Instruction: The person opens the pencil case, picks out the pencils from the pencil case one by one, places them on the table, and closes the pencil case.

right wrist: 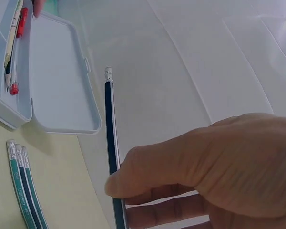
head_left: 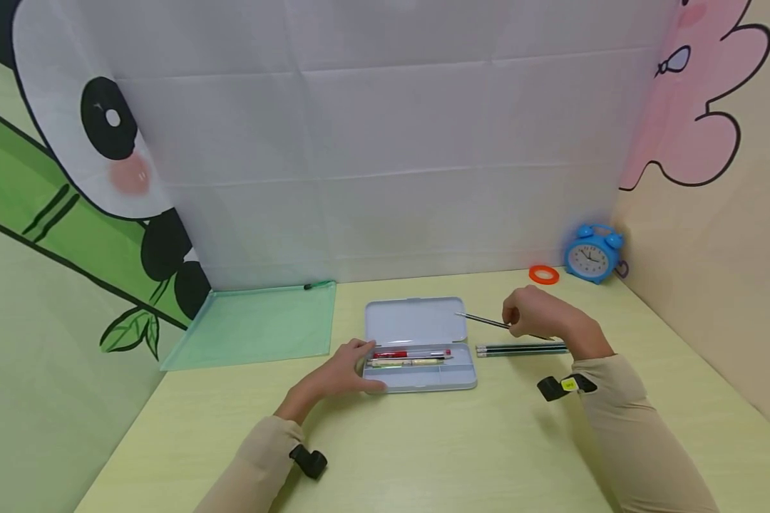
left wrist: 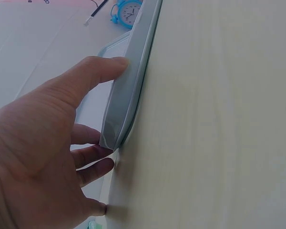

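A pale grey-blue pencil case (head_left: 417,389) lies on the table with its lid (head_left: 417,320) folded back. In its tray are a red-ended clear pen (head_left: 401,354), a pale yellow patterned pen (head_left: 407,363) and a dark pencil partly hidden between them. My left hand (head_left: 335,372) grips the case's left end, thumb on the front side and fingers round the corner. Above the table, right of the case, my right hand (head_left: 540,313) pinches a dark pencil (right wrist: 110,129) between thumb and fingers, its eraser end towards the lid. Below it lie several similar pencils (head_left: 520,350) side by side.
A mint-green zip pouch (head_left: 263,324) lies flat at the back left. At the back right stand a blue alarm clock (head_left: 589,258) and an orange-red ring (head_left: 543,275). A white cloth wall (head_left: 391,142) closes off the table's far edge.
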A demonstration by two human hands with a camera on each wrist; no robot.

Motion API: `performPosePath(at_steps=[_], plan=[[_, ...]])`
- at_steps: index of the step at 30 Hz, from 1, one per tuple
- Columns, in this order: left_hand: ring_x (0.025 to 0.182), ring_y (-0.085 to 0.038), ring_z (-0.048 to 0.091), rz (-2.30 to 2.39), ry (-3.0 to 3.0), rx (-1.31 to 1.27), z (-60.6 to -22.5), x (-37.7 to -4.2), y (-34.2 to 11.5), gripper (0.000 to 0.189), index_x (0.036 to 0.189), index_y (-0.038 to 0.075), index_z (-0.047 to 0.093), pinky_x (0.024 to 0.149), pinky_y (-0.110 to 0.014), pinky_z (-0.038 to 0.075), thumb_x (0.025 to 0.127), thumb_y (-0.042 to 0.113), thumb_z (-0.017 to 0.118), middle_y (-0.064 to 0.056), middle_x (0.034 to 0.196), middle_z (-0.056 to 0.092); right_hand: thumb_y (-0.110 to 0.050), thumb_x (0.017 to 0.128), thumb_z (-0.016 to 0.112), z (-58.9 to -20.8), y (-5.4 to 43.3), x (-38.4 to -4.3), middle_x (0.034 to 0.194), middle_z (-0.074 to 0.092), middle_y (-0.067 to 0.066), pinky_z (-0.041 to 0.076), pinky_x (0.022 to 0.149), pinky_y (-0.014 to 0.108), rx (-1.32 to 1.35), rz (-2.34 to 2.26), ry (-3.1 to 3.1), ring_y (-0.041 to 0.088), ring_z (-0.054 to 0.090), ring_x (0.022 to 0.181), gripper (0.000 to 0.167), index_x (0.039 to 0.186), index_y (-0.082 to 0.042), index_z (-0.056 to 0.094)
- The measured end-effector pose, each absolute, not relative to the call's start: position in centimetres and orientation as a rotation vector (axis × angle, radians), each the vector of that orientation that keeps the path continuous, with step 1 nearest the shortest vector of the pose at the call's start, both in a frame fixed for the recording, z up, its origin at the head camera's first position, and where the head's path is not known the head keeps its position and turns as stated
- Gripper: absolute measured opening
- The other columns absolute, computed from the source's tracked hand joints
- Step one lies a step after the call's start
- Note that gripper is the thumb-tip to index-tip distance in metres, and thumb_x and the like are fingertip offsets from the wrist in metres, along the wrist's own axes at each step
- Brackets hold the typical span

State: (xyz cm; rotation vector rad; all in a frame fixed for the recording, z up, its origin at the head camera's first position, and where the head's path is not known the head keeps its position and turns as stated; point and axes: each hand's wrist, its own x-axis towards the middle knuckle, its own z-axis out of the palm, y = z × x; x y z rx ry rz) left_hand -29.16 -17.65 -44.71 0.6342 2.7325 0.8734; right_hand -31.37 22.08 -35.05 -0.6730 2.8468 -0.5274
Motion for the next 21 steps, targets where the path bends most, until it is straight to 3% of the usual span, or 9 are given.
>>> performPosePath(at_steps=[12,21], plan=[[0.132,-0.032,0.038,0.893,2.726,0.635,-44.6,-29.1,-17.6,0.100,0.156,0.005,0.034,0.107,-0.053,0.037,0.079,0.048,0.081,-0.017,0.150,0.038,0.003,0.082,0.076,-35.9,23.4,-31.9,0.082,0.063,0.001,0.052,0.072,0.034,-0.623,-0.467,2.776,0.021,0.055,0.076,0.015,0.092,-0.007,0.075],[0.131,-0.032,0.039,0.892,2.732,0.644,-44.8,-29.1,-17.7,0.100,0.155,0.005,0.034,0.106,-0.053,0.037,0.079,0.048,0.082,-0.017,0.149,0.038,0.006,0.079,0.074,-36.6,24.3,-32.0,0.079,0.065,-0.001,0.054,0.070,0.036,-0.565,-0.402,2.748,0.019,0.056,0.071,0.016,0.084,-0.010,0.074]])
